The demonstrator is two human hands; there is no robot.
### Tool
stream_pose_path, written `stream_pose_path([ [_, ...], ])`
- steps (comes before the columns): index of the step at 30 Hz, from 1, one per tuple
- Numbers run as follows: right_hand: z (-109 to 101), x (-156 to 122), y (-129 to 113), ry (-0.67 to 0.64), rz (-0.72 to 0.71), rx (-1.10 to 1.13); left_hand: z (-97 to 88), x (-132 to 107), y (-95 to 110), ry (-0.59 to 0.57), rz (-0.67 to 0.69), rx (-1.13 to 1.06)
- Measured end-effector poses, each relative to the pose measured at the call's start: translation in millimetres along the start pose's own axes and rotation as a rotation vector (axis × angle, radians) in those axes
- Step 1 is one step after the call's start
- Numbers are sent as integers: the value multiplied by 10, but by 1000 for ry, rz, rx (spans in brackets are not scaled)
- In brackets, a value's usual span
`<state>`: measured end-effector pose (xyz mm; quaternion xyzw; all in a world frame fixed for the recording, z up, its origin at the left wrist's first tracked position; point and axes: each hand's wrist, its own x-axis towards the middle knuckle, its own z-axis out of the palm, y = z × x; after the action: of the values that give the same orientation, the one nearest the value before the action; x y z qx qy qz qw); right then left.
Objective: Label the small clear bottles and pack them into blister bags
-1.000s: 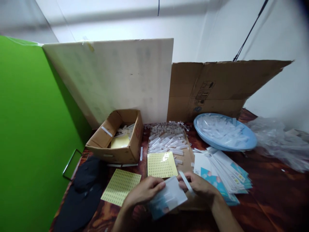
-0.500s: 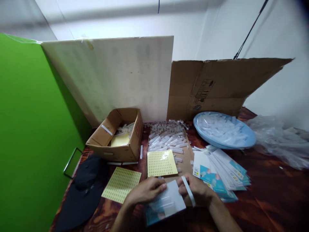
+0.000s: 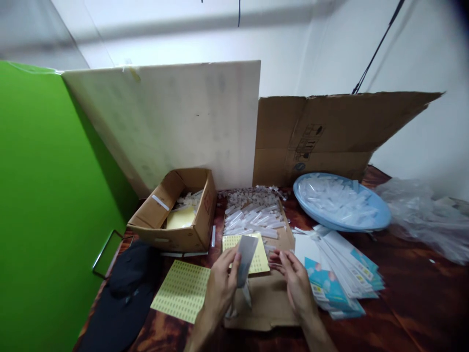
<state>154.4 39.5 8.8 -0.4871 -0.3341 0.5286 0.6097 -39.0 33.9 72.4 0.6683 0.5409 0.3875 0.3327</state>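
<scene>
Lower centre: left hand [image 3: 222,274] now pinches the flat packet [image 3: 247,259] between thumb and fingers, tilted upright rather than lying low. Right hand [image 3: 296,281], fingers parted, shows no pale strip now and appears empty; packet seemingly left-supported only.

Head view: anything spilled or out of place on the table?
Yes, mildly: the small bits heaped at the far end of the tray spill past its edges onto the table. A white strip also lies loose there, beside the right wall of the box.
</scene>
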Motion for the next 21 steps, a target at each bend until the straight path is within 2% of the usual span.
stream_pose_path([
  [1, 57, -45, -37, -50, -31, -36, 54, -16, 34, 22, 63, 39],
  [3, 160, -116, -130, -125, -109, -141, 161, -62, 105, -3, 221, 153],
  [5, 219, -130, -211, -133, -154, -252, 239, -106, 156, -27, 353, 260],
  [7, 223, -91, -251, -124, -160, -339, 270, -117, 174, 5, 419, 312],
  [10, 171, -29, -239, -160, -147, -403, 253, -56, 165, 97, 443, 298],
  [13, 148, -44, -208, -252, -140, -421, 230, 52, 160, 114, 446, 306],
  [16, 167, -105, -211, -342, -178, -458, 236, 136, 147, 68, 461, 367],
  [21, 193, -160, -245, -410, -237, -599, 230, 161, 42, -95, 495, 473],
])
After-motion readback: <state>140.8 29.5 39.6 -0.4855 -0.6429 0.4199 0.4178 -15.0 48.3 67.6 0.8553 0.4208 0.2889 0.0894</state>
